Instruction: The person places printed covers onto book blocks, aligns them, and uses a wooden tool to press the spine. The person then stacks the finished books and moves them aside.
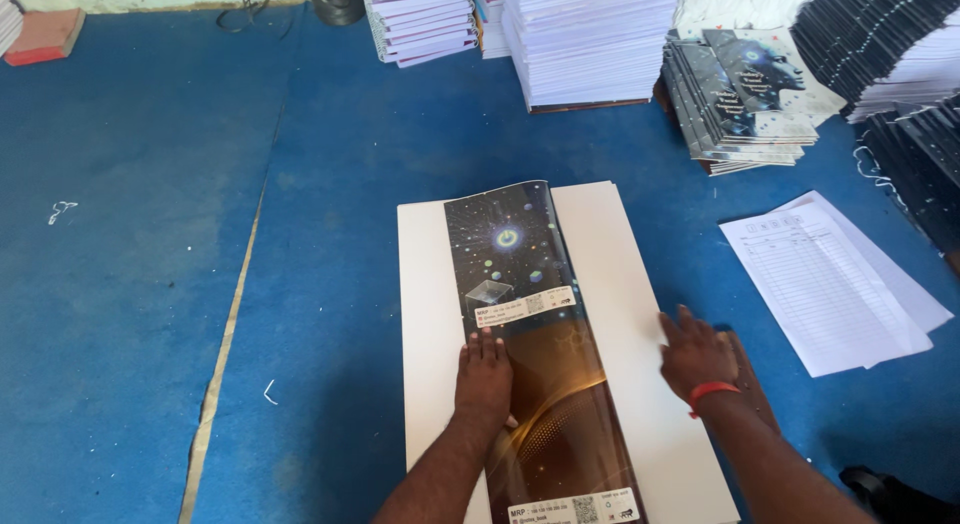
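Blue floor point(130, 284) carries a white sheet stack point(600, 284); left hand point(484, 379) presses flat on the dark cover strip point(530, 324), right hand point(695, 356) flat on the stack, neither grip closed

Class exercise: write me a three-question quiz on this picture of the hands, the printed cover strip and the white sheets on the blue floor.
1. True or false: the left hand presses flat on the dark printed cover strip.
2. Where does the right hand rest? A) on the white sheets B) on the stacked books
3. What is on the right wrist?

Key: 1 true. 2 A. 3 a red band.
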